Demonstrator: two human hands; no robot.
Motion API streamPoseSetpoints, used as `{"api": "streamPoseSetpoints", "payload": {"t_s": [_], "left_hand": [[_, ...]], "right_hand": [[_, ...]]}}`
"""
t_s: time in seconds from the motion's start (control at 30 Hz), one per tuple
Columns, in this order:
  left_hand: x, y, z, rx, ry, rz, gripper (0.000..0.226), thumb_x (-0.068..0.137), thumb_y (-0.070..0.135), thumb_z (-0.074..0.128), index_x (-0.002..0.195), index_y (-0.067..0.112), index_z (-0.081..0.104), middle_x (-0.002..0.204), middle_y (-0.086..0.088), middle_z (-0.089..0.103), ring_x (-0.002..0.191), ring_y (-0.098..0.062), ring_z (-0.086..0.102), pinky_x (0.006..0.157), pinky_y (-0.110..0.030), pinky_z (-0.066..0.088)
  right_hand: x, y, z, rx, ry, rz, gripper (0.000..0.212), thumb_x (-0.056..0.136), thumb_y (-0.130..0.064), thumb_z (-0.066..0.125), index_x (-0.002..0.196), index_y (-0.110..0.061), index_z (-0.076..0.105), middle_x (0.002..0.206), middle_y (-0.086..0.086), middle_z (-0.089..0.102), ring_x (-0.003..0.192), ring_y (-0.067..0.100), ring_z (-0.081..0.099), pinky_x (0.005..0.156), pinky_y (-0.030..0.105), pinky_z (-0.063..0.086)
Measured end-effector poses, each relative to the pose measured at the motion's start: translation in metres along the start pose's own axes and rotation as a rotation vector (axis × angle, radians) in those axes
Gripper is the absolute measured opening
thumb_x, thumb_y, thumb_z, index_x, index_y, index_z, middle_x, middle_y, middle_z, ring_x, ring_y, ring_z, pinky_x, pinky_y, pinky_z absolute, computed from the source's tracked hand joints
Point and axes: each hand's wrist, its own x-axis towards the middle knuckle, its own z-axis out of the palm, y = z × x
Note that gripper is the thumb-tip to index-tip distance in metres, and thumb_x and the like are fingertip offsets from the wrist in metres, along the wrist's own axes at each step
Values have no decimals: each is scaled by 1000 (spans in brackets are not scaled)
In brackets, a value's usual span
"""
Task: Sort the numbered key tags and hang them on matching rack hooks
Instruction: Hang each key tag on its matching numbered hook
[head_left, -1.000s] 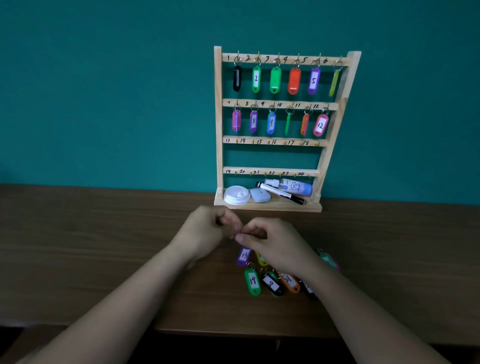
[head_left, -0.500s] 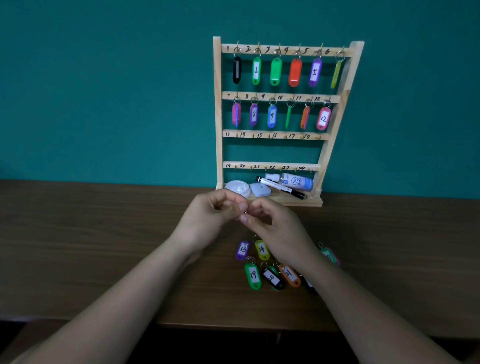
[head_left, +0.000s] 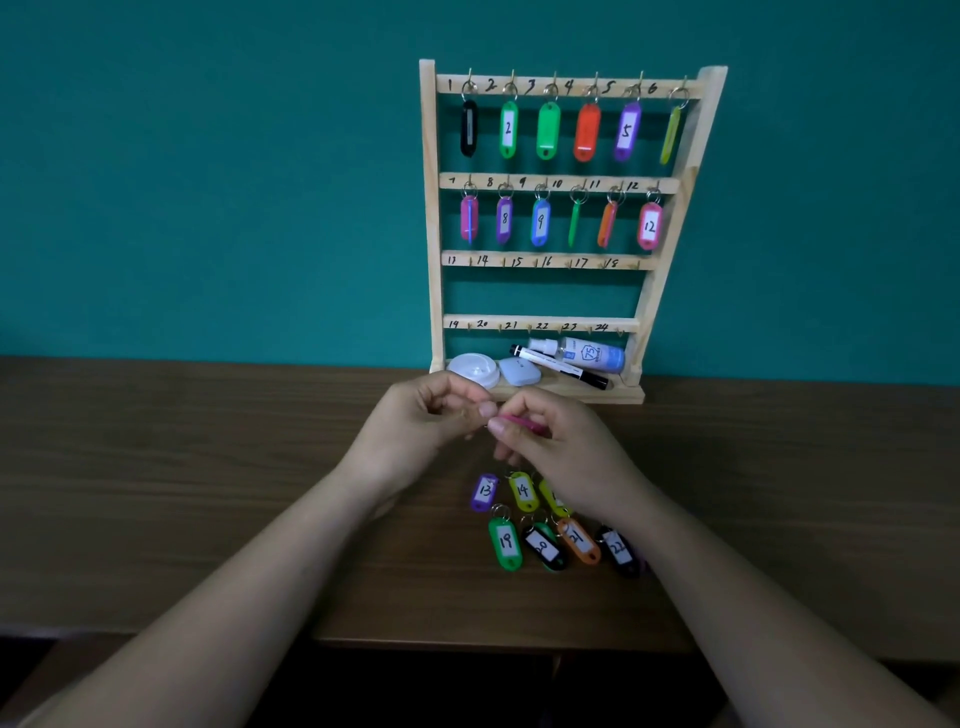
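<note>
White round lid (head_left: 474, 368), pale square case (head_left: 519, 372), marker pen (head_left: 558, 365), spray bottle (head_left: 587, 354); brown table (head_left: 208, 467), teal wall (head_left: 208, 182).

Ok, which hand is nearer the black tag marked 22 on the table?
Right. The right hand is just beyond the black 22 tag, wrist beside it; the left hand sits farther off to its left.

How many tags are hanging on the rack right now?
12. Six tags hang from the top rail, hooks 1 to 6; six from the second rail, hooks 7 to 12. The two lower rails are bare; none look hidden.
</note>
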Motion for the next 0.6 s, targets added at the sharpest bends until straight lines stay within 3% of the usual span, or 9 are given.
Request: {"api": "streamPoseSetpoints", "payload": {"t_s": [0.1,0.17,0.27,0.43,0.6], "left_hand": [[2,-9,-2,128,-40,-34,11,99,23,73,101,13,77,91,-8,78,73,-9,64,69,-17,50],[6,-18,-6,380,-116,-11,4,96,27,77,100,25,78,90,2,78,75,-2,66,74,-22,51],[6,-25,-7,674,-240,17,18,85,34,87,101,34,78,93,18,76,90,3,69,86,-21,53],[5,-26,-1,797,-287,52,20,82,36,89,100,33,80,96,17,76,93,3,66,83,-14,50],[5,-29,4,832,-218,88,6,87,29,84,90,29,80,89,13,75,85,-3,66,77,-20,49]], "right_hand": [[1,2,-5,-38,38,18,8,104,-29,66,96,-27,69,86,-10,76,79,4,72,76,26,55],[2,4,-9,-67,64,39,9,103,-31,66,95,-29,68,87,-13,76,80,2,72,77,27,55],[2,7,-13,-50,96,63,10,103,-30,66,94,-27,69,85,-11,77,78,3,72,79,29,56],[2,7,-14,-32,93,68,10,103,-29,66,94,-25,69,85,-9,78,79,4,72,80,29,56],[3,8,-12,-22,120,82,9,104,-29,65,97,-26,68,86,-11,78,80,3,72,83,31,57]]}}
